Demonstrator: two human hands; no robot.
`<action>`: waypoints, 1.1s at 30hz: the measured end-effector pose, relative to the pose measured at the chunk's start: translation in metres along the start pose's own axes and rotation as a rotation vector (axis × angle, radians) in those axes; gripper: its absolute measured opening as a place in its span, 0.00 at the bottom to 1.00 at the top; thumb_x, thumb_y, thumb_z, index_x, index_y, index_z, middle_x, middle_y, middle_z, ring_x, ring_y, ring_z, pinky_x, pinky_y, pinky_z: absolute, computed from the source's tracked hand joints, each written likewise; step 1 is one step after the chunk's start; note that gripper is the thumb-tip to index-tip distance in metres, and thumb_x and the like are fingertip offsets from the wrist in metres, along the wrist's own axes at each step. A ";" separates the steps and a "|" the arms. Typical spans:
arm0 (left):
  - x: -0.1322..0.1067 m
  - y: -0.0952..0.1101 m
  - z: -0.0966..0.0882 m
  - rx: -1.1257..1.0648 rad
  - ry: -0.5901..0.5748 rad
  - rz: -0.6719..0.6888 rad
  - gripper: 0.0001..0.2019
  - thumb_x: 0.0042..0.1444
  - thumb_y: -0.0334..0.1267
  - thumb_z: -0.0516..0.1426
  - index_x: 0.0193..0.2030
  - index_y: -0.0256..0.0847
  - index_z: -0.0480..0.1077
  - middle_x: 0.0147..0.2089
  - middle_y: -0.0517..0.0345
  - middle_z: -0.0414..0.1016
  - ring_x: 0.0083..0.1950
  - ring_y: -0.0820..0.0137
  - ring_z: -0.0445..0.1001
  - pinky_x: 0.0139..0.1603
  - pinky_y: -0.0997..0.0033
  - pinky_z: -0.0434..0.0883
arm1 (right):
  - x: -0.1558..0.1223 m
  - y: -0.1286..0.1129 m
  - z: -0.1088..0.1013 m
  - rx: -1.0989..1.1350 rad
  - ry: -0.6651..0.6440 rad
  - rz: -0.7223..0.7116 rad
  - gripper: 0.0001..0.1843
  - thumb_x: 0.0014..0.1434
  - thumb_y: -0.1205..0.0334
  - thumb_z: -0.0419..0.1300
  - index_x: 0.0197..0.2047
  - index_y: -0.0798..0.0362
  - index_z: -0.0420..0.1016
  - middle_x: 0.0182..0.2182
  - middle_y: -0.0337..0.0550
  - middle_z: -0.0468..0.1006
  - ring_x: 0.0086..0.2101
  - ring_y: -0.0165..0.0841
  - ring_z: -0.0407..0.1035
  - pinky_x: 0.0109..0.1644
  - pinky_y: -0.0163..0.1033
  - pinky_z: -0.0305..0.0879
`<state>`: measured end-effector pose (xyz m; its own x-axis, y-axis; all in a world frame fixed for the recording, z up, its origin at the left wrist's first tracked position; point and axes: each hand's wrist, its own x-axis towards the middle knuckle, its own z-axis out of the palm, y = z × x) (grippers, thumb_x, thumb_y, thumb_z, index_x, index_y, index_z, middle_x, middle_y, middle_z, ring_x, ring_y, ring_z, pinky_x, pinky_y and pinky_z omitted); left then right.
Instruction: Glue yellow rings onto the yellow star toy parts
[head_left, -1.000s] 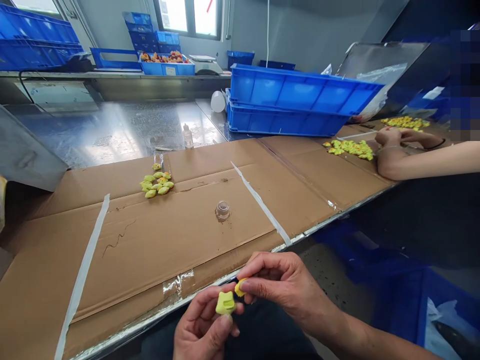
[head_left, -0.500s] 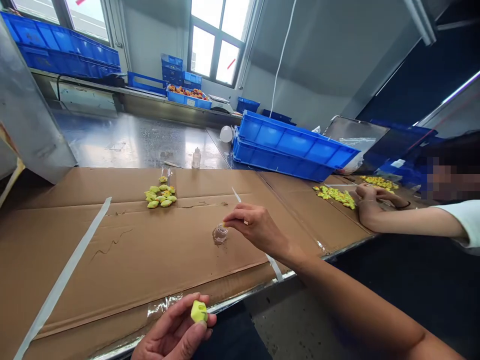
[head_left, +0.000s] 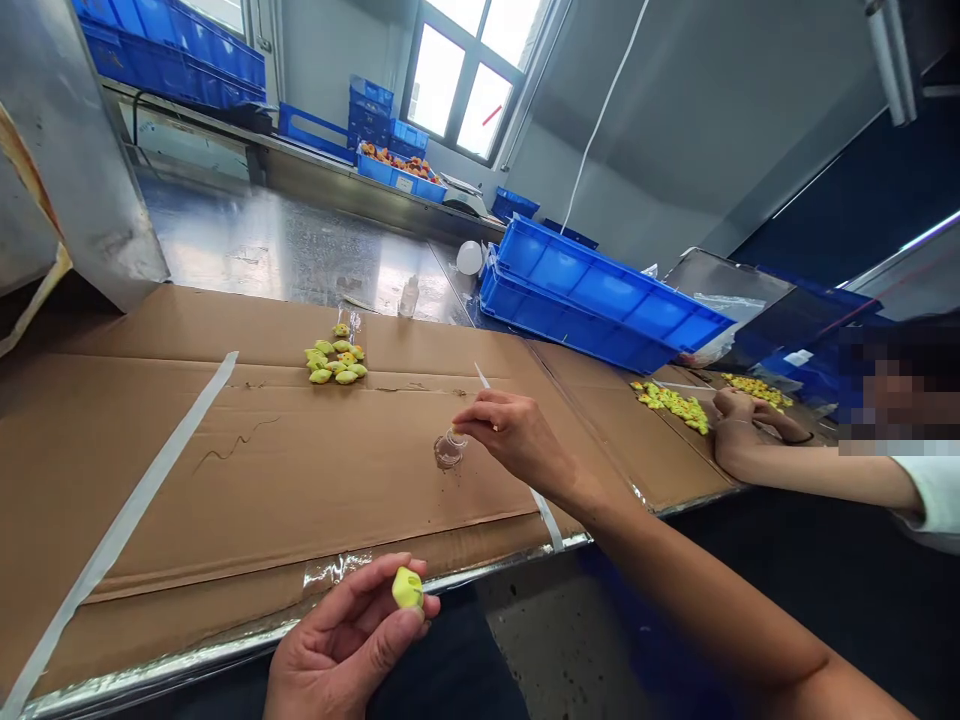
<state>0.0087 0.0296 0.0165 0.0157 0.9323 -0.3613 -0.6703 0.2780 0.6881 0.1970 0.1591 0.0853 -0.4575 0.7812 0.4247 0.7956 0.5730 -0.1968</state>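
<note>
Between the thumb and fingers of my left hand (head_left: 356,635) is a small yellow-green moulded piece (head_left: 407,588), with dark marks on its side. It is held up near the table's front edge. My right hand (head_left: 514,430) is closed in a pinch at the rim of a small clear cup (head_left: 450,451) on the cardboard. Something tiny and pale shows at its fingertips, too small to name. Farther back, a cluster of similar yellow-green pieces (head_left: 335,358), some with orange spots, lies on the cardboard.
A small clear bottle (head_left: 409,298) stands on the metal table behind the cardboard (head_left: 300,480). Stacked blue crates (head_left: 600,300) sit at the back right. To the right, a co-worker's hands (head_left: 739,410) are beside more yellow pieces (head_left: 675,405). A metal post (head_left: 112,170) rises at left.
The view has tilted and shifted slightly. My left hand has turned the yellow-green piece a little. My right hand stays pinched at the cup.
</note>
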 end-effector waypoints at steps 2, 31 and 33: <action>-0.001 0.001 0.000 0.000 -0.004 -0.003 0.17 0.30 0.37 0.72 0.31 0.39 0.81 0.34 0.50 0.83 0.29 0.67 0.80 0.32 0.79 0.76 | 0.001 0.000 0.001 -0.010 -0.005 0.002 0.06 0.56 0.73 0.66 0.31 0.54 0.79 0.27 0.38 0.76 0.27 0.28 0.70 0.34 0.31 0.61; -0.004 0.003 0.002 0.027 0.042 -0.006 0.17 0.30 0.36 0.72 0.31 0.39 0.80 0.33 0.51 0.83 0.29 0.68 0.79 0.33 0.79 0.76 | 0.000 -0.003 -0.001 0.028 -0.049 0.022 0.07 0.57 0.75 0.64 0.31 0.54 0.80 0.27 0.37 0.75 0.27 0.27 0.68 0.33 0.31 0.60; -0.004 0.003 0.002 0.029 0.040 -0.005 0.16 0.30 0.36 0.72 0.31 0.39 0.80 0.33 0.51 0.83 0.29 0.68 0.79 0.34 0.79 0.76 | 0.000 -0.003 -0.002 0.040 -0.056 0.029 0.07 0.57 0.75 0.64 0.31 0.54 0.80 0.27 0.38 0.75 0.27 0.27 0.68 0.32 0.31 0.60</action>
<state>0.0084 0.0273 0.0217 -0.0105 0.9210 -0.3895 -0.6481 0.2903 0.7041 0.1952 0.1567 0.0876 -0.4575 0.8095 0.3681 0.7926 0.5589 -0.2440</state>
